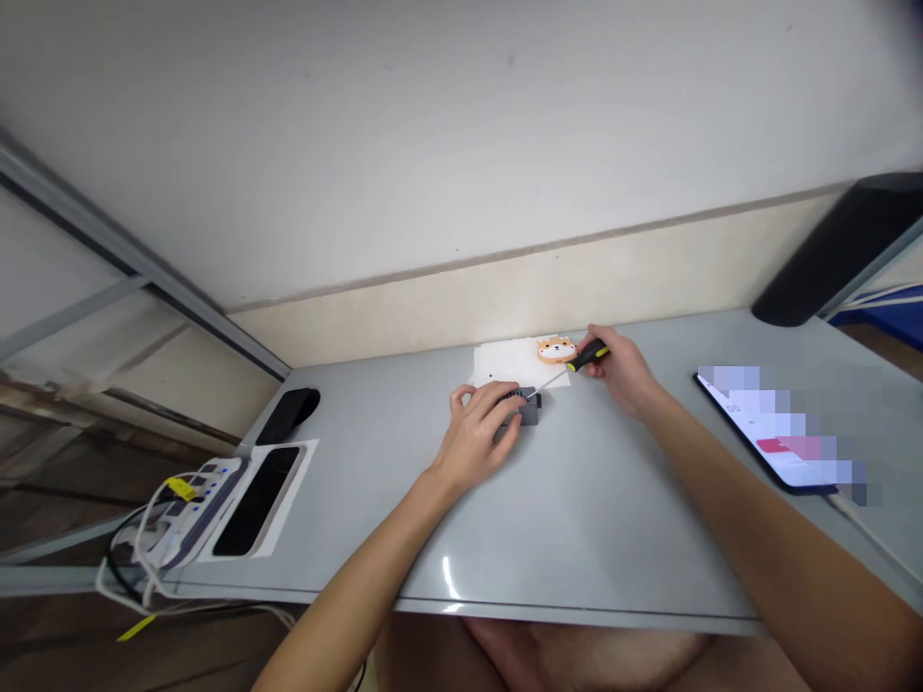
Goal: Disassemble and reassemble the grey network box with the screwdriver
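My left hand [480, 430] is closed over a small dark grey box [529, 409] lying on the grey table [577, 519], pinning it down. My right hand [621, 369] grips a screwdriver [586, 357] with a black and yellow handle; its thin metal shaft slants down to the left and its tip meets the box's right end. Just behind the box lies a white sheet of paper [505, 363] with a small orange and white animal-shaped item [556, 349] on it.
A phone [775, 437] with a lit screen lies at the right, a cable running from it. At the left edge sit a white power strip [194, 500], a black cable opening [258, 500] and a black object [288, 413]. A dark cylinder [836, 252] leans at back right.
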A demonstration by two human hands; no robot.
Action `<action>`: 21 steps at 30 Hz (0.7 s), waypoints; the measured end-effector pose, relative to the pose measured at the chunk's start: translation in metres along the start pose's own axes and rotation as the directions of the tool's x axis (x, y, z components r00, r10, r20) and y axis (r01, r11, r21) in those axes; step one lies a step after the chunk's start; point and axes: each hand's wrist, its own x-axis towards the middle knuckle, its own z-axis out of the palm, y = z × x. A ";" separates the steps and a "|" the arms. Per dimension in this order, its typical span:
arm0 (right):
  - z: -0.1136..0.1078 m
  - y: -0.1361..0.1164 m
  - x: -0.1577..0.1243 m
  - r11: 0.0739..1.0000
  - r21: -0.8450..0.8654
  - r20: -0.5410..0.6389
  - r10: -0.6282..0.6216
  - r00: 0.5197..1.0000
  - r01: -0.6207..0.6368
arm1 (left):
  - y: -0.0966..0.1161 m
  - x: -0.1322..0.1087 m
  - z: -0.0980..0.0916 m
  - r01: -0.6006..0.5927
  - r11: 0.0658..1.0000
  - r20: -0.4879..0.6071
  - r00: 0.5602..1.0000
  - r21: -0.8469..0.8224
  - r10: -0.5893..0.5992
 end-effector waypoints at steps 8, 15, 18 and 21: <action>0.002 -0.003 -0.002 1.000 0.017 -0.003 0.015 1.000 -0.015 | 0.001 0.000 0.001 -0.008 1.000 -0.011 1.000 0.009 0.008; 0.002 -0.001 -0.002 1.000 0.030 0.015 0.002 1.000 -0.003 | 0.001 0.000 0.001 0.004 1.000 0.000 1.000 0.016 -0.004; 0.001 0.001 -0.001 0.999 0.031 0.025 -0.010 1.000 0.009 | 0.000 -0.001 0.002 -0.009 1.000 -0.021 1.000 0.011 0.009; 0.000 0.002 -0.001 0.999 0.036 0.026 -0.011 1.000 0.010 | -0.001 -0.002 0.003 0.016 1.000 0.014 1.000 0.018 -0.016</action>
